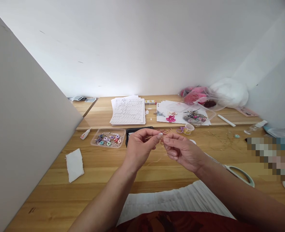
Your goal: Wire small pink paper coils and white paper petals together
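Observation:
My left hand (142,146) is closed in a pinch on a small white piece (160,135), with a thin gold-coloured wire (148,138) running beside it. Close against it, my right hand (182,149) also pinches with thumb and forefinger; what lies between those fingertips is too small to make out. Both hands are raised over the wooden table (103,177), fingertips nearly meeting. Behind them are small gold-coloured loops (165,131) and a partly hidden black case (130,133).
A clear box of spools and beads (108,138) stands left, near a glue bottle (85,133) and torn paper (74,165). Printed sheets (127,111), a pink flower (170,119) and a tray of stems (195,117) lie behind. Scissors (240,175) rest under my right forearm.

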`<state>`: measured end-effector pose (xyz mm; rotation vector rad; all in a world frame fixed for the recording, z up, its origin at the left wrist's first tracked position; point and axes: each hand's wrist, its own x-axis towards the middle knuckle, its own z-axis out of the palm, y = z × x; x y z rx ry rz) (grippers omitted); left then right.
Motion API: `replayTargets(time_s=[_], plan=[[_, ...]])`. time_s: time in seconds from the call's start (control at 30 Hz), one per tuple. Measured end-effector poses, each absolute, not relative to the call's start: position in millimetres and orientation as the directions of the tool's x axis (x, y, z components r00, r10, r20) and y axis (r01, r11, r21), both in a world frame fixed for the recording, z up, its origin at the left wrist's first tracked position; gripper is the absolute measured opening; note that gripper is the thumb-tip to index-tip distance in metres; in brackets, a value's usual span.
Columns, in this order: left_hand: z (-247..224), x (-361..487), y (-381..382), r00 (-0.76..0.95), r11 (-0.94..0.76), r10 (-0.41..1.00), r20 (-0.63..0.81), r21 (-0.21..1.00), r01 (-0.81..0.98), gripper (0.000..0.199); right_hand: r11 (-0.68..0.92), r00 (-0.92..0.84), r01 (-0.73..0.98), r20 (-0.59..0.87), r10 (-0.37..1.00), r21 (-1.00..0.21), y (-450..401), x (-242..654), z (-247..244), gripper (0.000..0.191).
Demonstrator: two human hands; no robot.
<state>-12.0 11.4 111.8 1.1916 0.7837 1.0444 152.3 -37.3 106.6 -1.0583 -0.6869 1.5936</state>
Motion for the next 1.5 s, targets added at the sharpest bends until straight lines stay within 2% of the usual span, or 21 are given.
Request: replayTargets(time_s=[0.17, 0.27, 0.37, 0.53, 0.6, 0.67, 0.77, 0.87, 0.93, 1.07, 1.2, 1.27, 1.4, 1.5], plan=[[113, -12, 12, 0.304, -0.012, 0.951, 0.048, 0.993, -0.121, 0.022, -0.228, 0.003, -0.351, -0.245, 0.970, -0.908, -41, 148, 105, 0.031], [113, -11, 12, 0.279, -0.037, 0.959, 0.059, 0.996, -0.083, 0.021, -0.109, 0.082, -0.132, -0.120, 0.989, -0.985, -44, 147, 106, 0.029], [114, -10, 11, 0.261, -0.053, 0.963, 0.070, 0.996, -0.071, 0.020, -0.020, 0.144, 0.162, 0.003, 0.990, -0.987, -46, 148, 108, 0.026], [113, -9, 11, 0.241, -0.060, 0.967, 0.076, 0.995, -0.074, 0.021, 0.016, 0.127, 0.292, 0.056, 0.990, -0.956, -49, 147, 105, 0.021], [110, -9, 12, 0.246, -0.075, 0.965, 0.089, 0.995, -0.065, 0.021, 0.130, 0.103, 0.462, 0.199, 0.975, -0.877, -51, 148, 105, 0.013], [107, -9, 12, 0.250, -0.109, 0.961, 0.118, 0.993, -0.046, 0.019, 0.269, 0.006, 0.625, 0.349, 0.937, -0.733, -53, 149, 109, 0.009], [103, -10, 13, 0.267, -0.189, 0.947, 0.178, 0.982, 0.014, 0.013, 0.401, -0.131, 0.717, 0.455, 0.881, -0.570, -53, 152, 123, 0.009], [99, -12, 13, 0.316, -0.260, 0.920, 0.231, 0.964, 0.054, 0.011, 0.433, -0.172, 0.742, 0.479, 0.861, -0.512, -49, 156, 140, 0.009], [99, -13, 12, 0.347, -0.268, 0.908, 0.236, 0.962, 0.047, 0.014, 0.431, -0.176, 0.739, 0.468, 0.866, -0.518, -44, 159, 148, 0.009], [104, -14, 12, 0.399, -0.218, 0.894, 0.204, 0.976, -0.010, 0.014, 0.344, -0.110, 0.679, 0.373, 0.921, -0.649, -34, 166, 153, 0.010], [112, -16, 12, 0.424, -0.170, 0.888, 0.176, 0.984, -0.051, 0.012, 0.166, -0.077, 0.465, 0.147, 0.986, -0.870, -21, 173, 147, 0.015], [114, -17, 12, 0.432, -0.148, 0.887, 0.161, 0.987, -0.065, 0.012, 0.076, -0.077, 0.342, 0.053, 0.996, -0.937, -16, 176, 143, 0.020], [116, -18, 12, 0.446, -0.110, 0.884, 0.141, 0.990, -0.093, 0.013, -0.083, -0.070, 0.169, -0.096, 0.993, -0.982, -9, 179, 139, 0.029], [116, -17, 13, 0.438, -0.096, 0.889, 0.132, 0.990, -0.105, 0.015, -0.139, -0.110, 0.086, -0.148, 0.983, -0.987, -7, 181, 138, 0.030]])
